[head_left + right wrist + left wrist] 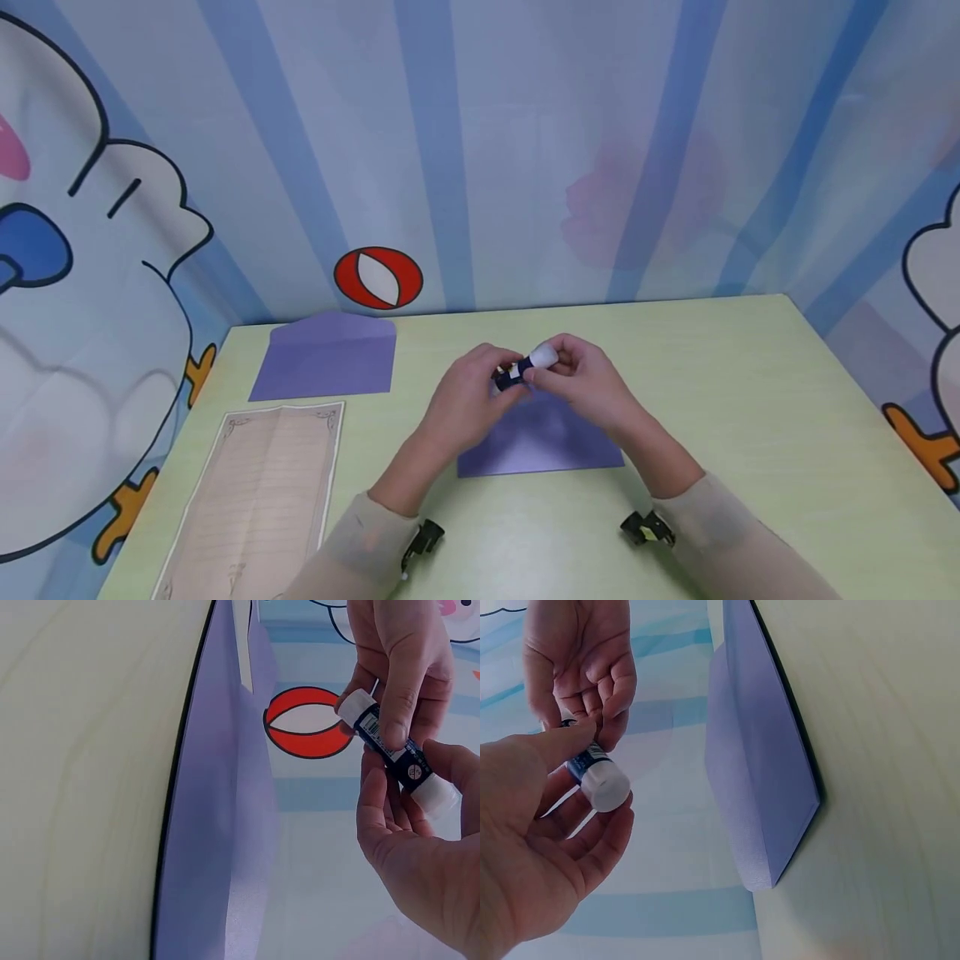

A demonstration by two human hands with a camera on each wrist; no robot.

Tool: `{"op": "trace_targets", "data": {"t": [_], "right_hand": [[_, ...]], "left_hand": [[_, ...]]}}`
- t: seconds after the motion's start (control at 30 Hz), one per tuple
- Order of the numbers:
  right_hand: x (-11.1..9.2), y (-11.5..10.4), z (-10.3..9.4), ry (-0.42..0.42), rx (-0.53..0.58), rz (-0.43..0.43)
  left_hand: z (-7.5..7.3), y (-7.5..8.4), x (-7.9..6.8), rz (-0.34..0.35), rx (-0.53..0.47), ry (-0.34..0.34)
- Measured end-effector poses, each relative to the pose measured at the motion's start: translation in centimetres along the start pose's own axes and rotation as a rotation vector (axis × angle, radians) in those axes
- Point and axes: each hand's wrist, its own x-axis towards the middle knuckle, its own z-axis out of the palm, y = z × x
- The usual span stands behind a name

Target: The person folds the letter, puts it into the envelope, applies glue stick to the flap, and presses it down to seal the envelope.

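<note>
A glue stick (525, 367) with a dark blue label and white ends is held between both hands, above a purple envelope (540, 454) that lies on the table. My left hand (468, 400) pinches the barrel, its thumb pressed along the label in the right wrist view. At the other end, my right hand (588, 379) grips the glue stick (390, 754) with thumb and fingers around the clear-and-white cap end. The envelope's flap (727, 757) stands out beyond its body in the left wrist view.
Another purple envelope (326, 367) lies at the back left of the table (772, 433). In front of it is a cream sheet of lined paper (258, 483) with a decorated border and fold creases. A printed cartoon curtain (510, 167) stands behind the table.
</note>
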Motion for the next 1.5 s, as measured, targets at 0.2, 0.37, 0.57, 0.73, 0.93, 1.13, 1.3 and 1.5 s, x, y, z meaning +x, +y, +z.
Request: {"op": "trace_targets", "data": {"t": [0.2, 0.37, 0.57, 0.73, 0.93, 1.13, 1.3, 1.5], "right_hand": [[0.0, 0.4, -0.4, -0.017, 0.021, 0.008], [0.0, 0.6, -1.0, 0.0, -0.051, 0.018], [-0.1, 0.5, -1.4, 0.017, -0.091, 0.065], [-0.1, 0.6, -1.4, 0.005, -0.087, 0.072], [-0.1, 1.0, -1.4, -0.014, -0.119, 0.015], [-0.2, 1.0, -1.6, -0.044, -0.151, -0.034], [-0.3, 0.8, -1.9, -0.079, -0.143, -0.061], [-0.3, 0.6, -2.1, -0.061, -0.164, 0.029]], "left_hand": [[-0.1, 0.2, 0.0, 0.018, 0.054, 0.019], [-0.2, 0.0, -0.1, 0.053, 0.139, 0.052], [-0.2, 0.1, -0.2, 0.084, 0.195, 0.062], [-0.1, 0.1, -0.4, 0.102, 0.21, 0.047], [-0.1, 0.0, -0.4, 0.108, 0.223, 0.025], [-0.4, -0.1, -0.4, 0.095, 0.229, 0.005], [-0.6, 0.0, -0.4, 0.085, 0.231, -0.002], [-0.6, 0.0, -0.5, 0.08, 0.245, 0.001]]}}
